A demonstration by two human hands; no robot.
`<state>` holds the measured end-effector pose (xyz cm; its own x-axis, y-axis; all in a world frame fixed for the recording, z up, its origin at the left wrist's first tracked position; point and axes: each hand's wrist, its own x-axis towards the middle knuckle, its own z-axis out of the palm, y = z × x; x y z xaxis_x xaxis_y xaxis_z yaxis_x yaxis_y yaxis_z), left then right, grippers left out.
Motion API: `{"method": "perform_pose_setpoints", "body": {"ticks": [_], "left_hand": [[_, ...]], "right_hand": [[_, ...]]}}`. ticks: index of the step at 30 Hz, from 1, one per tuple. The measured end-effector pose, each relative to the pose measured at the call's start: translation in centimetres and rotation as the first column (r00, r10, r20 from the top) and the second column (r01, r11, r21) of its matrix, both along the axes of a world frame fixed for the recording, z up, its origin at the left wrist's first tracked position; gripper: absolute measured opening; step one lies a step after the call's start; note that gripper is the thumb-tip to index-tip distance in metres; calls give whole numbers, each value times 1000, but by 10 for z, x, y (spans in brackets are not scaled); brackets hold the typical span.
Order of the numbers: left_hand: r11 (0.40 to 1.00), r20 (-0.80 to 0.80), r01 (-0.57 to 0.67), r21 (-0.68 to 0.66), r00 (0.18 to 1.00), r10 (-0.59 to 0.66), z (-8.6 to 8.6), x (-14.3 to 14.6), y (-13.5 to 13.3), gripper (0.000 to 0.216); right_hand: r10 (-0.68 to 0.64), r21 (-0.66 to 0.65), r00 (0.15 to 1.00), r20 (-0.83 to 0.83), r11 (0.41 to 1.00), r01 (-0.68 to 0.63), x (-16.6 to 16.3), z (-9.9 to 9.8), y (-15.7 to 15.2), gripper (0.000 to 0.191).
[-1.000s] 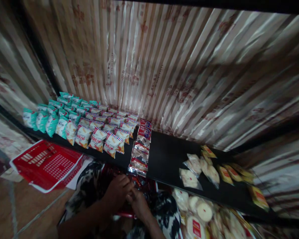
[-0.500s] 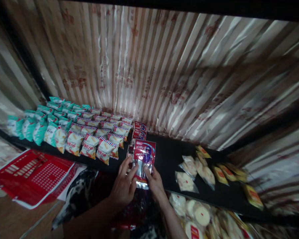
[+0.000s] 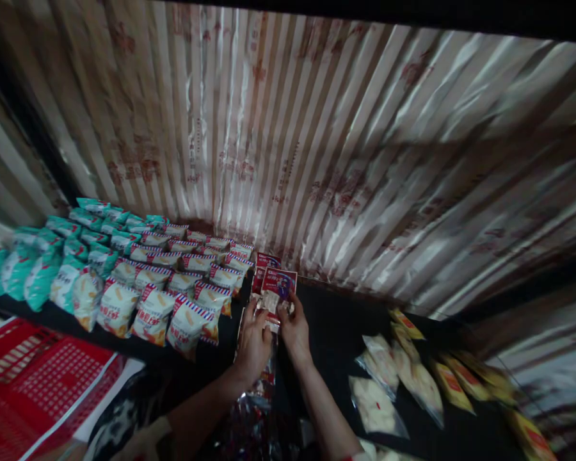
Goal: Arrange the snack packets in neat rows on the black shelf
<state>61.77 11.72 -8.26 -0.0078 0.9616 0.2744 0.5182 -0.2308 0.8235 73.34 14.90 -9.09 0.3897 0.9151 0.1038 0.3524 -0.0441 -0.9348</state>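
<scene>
A red and purple snack pouch (image 3: pixel 279 282) stands upright between my hands, over the black shelf, close behind it a similar red pouch (image 3: pixel 267 260). My right hand (image 3: pixel 295 328) grips its right edge, thumb on the front. At the lower left of the pouch, my left hand (image 3: pixel 255 342) is closed on it, fingers partly overlapping the front. More shiny red pouches (image 3: pixel 265 378) show beneath my left wrist, partly hidden by it. Left of my hands stand rows of white shrimp-chip bags (image 3: pixel 190 320) with red and blue striped tops.
Teal snack bags (image 3: pixel 43 278) fill the shelf's left end. Clear bags of pale food (image 3: pixel 375 404) and yellow packets (image 3: pixel 454 387) lie on the black shelf (image 3: pixel 331 339) at right. A red basket (image 3: pixel 43 378) is below left. Striped foil sheeting (image 3: pixel 288 128) backs the shelf.
Both hands have moved the pouch farther back, toward the pouches by the rear sheeting. The view has come closer to the shelf, and more red pouches now show below my hands.
</scene>
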Motion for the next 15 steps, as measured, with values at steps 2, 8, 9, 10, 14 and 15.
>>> {"method": "perform_pose_setpoints", "body": {"ticks": [2,8,9,10,14,15], "left_hand": [[1000,-14,-15,23,1000,16,1,5,20,43],[997,-74,-50,67,996,54,-13,12,60,43],[996,-78,-59,70,995,64,-16,12,64,44],[995,-79,-69,74,994,74,-18,12,68,45],[994,-85,-58,93,994,66,-21,12,74,48],[994,-86,-49,94,995,57,-20,12,75,48]], "right_hand": [[8,4,996,85,1000,-8,-1,1,25,54],[5,-42,873,487,999,17,-8,-3,82,48],[12,-48,856,518,999,16,-8,-4,88,46],[21,-57,845,534,998,11,-9,-5,92,45],[60,-101,804,592,995,1,-8,-5,105,36],[66,-110,793,606,994,1,-7,-4,107,36]]}}
